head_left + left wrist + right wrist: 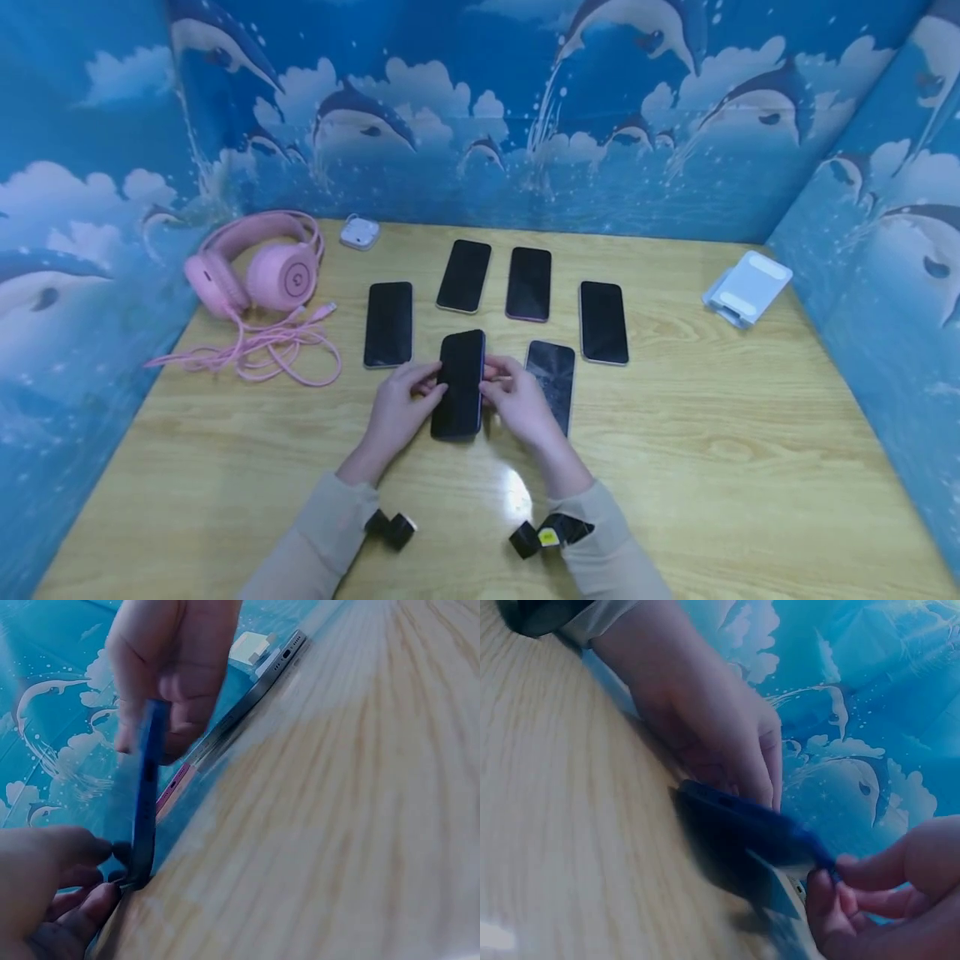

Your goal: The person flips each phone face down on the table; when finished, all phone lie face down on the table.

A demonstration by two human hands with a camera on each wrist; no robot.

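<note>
Wooden counter (pixel 712 467): pale grain, walled in by blue dolphin-print panels (pixel 90 250).
Head view, blue phone (pixel 458 385): dark screen up, near the middle of the counter, held between both hands.
Head view, left hand (pixel 400 410): fingers curled onto the phone's left edge.
Head view, right hand (pixel 519 404): fingers pinch the phone's right edge; it partly covers a cracked phone (pixel 553 379) just beside.
Head view, other phones: four lie flat behind, screens dark, the nearest on the left (pixel 388 324).
Head view, far items: pink headphones (pixel 258 267) with coiled cable at left, white stand (pixel 747 287) at right.
Left wrist view: blue phone (pixel 146 795) stands on its edge on the counter, left hand (pixel 49 889) pinching its near end, right hand (pixel 172 667) gripping farther along.
Right wrist view: blurred blue phone (pixel 742 832) tilted up off the counter, right hand (pixel 885 892) fingertips on one end, left hand (pixel 705 727) behind it.
</note>
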